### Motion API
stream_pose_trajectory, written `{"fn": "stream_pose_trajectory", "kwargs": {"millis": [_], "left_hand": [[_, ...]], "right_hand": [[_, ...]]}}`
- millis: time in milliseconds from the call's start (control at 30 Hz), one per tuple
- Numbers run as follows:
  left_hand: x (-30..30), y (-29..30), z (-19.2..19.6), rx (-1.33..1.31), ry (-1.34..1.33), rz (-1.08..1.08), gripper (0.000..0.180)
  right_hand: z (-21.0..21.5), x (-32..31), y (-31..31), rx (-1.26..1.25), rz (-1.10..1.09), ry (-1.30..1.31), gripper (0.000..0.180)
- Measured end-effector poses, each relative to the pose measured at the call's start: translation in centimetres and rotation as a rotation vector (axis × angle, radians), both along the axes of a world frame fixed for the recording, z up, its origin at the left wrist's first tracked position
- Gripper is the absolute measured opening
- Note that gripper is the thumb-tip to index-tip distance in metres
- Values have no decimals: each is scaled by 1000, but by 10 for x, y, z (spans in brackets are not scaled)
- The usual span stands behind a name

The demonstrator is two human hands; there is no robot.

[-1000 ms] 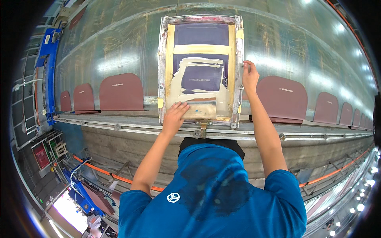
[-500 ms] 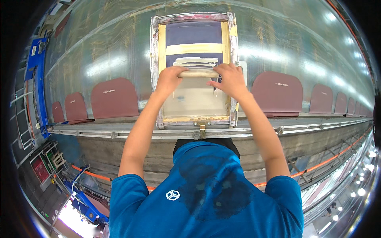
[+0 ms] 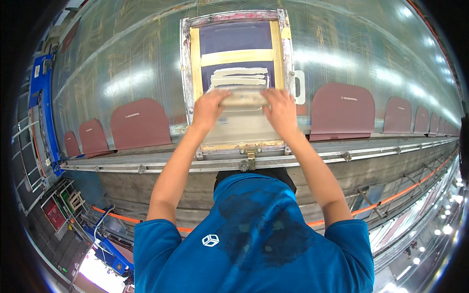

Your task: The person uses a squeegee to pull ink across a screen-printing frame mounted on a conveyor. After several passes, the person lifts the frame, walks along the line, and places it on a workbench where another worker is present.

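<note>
Both my hands grip a squeegee (image 3: 244, 99) with a pale handle, blurred by motion. My left hand (image 3: 209, 108) is closed round its left end, my right hand (image 3: 282, 110) round its right end. It lies across a screen printing frame (image 3: 186, 58) with worn, paint-stained edges. Cream ink (image 3: 239, 73) lies in uneven streaks on the dark mesh just beyond the squeegee. Nearer me, a pale cream film (image 3: 242, 128) covers the mesh. Yellowish tape (image 3: 237, 57) crosses the mesh and lines the inner sides. The squeegee's lower edge cannot be made out.
Dark red rounded panels (image 3: 341, 111) lie in a row on the long shiny table (image 3: 137, 63), on both sides of the frame. A metal rail (image 3: 122, 167) with knobs runs along the near edge, where a brass-coloured bracket (image 3: 251, 157) meets the frame. Blue machinery (image 3: 40, 80) stands far left.
The squeegee and both hands have come a little toward me, uncovering more streaked ink beyond. My right fingers, more spread before, are now closer round the handle.
</note>
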State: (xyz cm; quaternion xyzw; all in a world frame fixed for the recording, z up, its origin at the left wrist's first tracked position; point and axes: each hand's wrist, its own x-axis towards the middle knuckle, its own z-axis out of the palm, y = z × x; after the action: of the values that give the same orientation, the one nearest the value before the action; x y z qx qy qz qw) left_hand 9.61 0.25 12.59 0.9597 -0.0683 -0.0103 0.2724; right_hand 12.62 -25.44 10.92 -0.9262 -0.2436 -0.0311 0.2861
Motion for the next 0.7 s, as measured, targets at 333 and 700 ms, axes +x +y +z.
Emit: {"fn": "stream_pose_trajectory", "kwargs": {"millis": [333, 700], "left_hand": [[-65, -11, -10, 112, -16, -45, 48], [55, 7, -1, 115, 32, 36, 48]], "right_hand": [[-7, -62, -11, 34, 35, 168, 45], [-14, 50, 11, 109, 10, 12, 43]]}}
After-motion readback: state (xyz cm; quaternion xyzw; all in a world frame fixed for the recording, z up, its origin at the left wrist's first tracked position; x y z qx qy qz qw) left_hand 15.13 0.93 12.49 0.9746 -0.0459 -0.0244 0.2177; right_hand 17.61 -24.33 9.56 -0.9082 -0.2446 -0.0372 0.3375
